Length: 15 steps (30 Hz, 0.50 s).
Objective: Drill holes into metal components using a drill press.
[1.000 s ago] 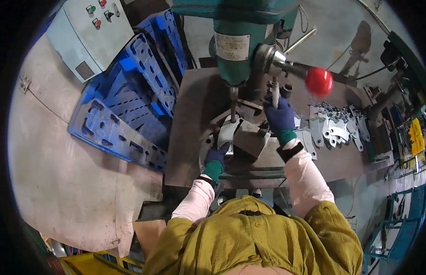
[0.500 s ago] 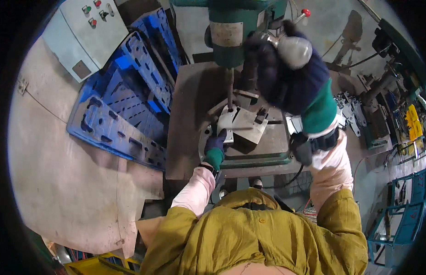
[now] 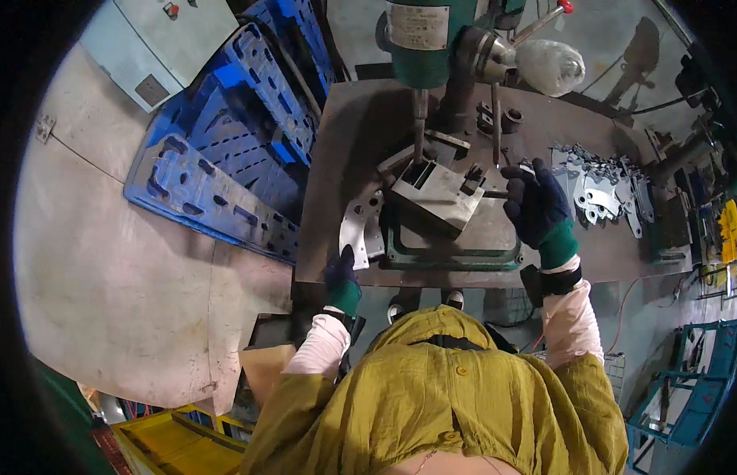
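Note:
Beside the drill press base [image 3: 455, 260], my left hand [image 3: 342, 273], in a dark glove with a green cuff, pinches the near end of a curved flat metal plate [image 3: 354, 228] with holes. A second plate piece seems to overlap it on the right. My right hand [image 3: 538, 204], gloved alike, hovers open to the right of the base, fingers apart, and I see nothing held in it. Between the hands stands a block-shaped steel fixture [image 3: 438, 198], below the drill spindle [image 3: 420, 127]. The plate seat on the fixture shows no plate.
Several loose metal plates [image 3: 602, 194] lie piled on the right of the table [image 3: 321, 174]. A bulb-shaped lamp [image 3: 550, 67] and a red-knobbed lever [image 3: 542, 22] stick out by the drill head. Blue plastic pallets [image 3: 218, 182] and a grey control box [image 3: 174, 43] stand left.
My right hand has come down from beside the lamp and drill head. My left hand has moved left and nearer, away from the fixture, where a plate lay under the spindle. The view has shifted.

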### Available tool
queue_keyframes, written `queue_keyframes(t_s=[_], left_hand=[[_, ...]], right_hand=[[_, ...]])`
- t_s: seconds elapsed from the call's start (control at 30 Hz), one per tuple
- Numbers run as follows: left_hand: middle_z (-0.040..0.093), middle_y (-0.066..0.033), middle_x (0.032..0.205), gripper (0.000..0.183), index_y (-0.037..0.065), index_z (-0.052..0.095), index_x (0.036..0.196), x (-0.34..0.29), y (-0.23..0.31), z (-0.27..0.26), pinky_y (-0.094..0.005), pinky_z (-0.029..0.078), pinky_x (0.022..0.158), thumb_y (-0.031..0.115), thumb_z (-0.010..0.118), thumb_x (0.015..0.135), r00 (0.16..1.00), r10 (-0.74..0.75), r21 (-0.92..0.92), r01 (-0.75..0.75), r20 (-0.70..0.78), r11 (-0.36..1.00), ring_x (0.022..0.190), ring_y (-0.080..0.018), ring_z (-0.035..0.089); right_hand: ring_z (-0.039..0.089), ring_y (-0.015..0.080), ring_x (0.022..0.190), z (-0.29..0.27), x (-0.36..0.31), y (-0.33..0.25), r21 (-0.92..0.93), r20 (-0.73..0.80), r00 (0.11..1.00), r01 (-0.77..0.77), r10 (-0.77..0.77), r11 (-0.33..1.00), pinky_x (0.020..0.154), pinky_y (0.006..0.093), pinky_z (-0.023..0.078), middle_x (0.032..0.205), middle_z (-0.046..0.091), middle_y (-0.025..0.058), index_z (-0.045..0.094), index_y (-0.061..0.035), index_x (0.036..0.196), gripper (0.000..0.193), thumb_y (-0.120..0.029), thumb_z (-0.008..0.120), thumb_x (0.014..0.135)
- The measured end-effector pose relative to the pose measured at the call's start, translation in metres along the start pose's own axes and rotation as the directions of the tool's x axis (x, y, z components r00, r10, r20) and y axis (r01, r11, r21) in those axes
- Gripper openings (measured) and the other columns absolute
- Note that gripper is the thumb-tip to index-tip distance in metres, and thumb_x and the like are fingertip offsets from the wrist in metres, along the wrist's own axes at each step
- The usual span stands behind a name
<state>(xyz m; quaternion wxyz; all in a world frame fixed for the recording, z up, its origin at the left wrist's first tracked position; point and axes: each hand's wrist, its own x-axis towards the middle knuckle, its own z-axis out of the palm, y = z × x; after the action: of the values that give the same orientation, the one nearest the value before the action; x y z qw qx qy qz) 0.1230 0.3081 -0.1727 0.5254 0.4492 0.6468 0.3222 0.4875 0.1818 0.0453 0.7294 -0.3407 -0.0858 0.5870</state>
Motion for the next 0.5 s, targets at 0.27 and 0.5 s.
queue_keyframes(t_s=[0.27, 0.5], left_hand=[[0.068, -0.0156, 0.111, 0.057, 0.001, 0.062, 0.122, 0.012, 0.002, 0.042, -0.0402, 0.050, 0.078, 0.046, 0.066, 0.088, 0.989, 0.133, 0.234, -0.114, -0.067, 0.965, 0.094, -0.0309, 0.066], [0.046, -0.0239, 0.144, 0.070, 0.002, 0.047, 0.140, 0.026, -0.029, 0.065, -0.0429, 0.035, 0.110, 0.046, 0.062, 0.088, 0.949, 0.232, 0.394, -0.135, -0.211, 0.909, 0.133, -0.0375, 0.044]], right_hand=[[0.058, 0.0165, 0.075, -0.101, 0.004, 0.008, -0.152, -0.033, 0.982, 0.179, -0.186, 0.972, 0.071, 0.0303, 0.048, 0.090, 0.062, 0.0035, 0.056, 0.0024, 0.122, 0.048, -0.041, 0.048, 0.101], [0.063, 0.0190, 0.080, -0.172, -0.013, -0.014, 0.012, -0.182, 0.977, 0.116, -0.112, 0.993, 0.074, 0.0327, 0.051, 0.086, 0.066, 0.0043, 0.061, -0.0014, 0.114, 0.048, -0.045, 0.049, 0.099]])
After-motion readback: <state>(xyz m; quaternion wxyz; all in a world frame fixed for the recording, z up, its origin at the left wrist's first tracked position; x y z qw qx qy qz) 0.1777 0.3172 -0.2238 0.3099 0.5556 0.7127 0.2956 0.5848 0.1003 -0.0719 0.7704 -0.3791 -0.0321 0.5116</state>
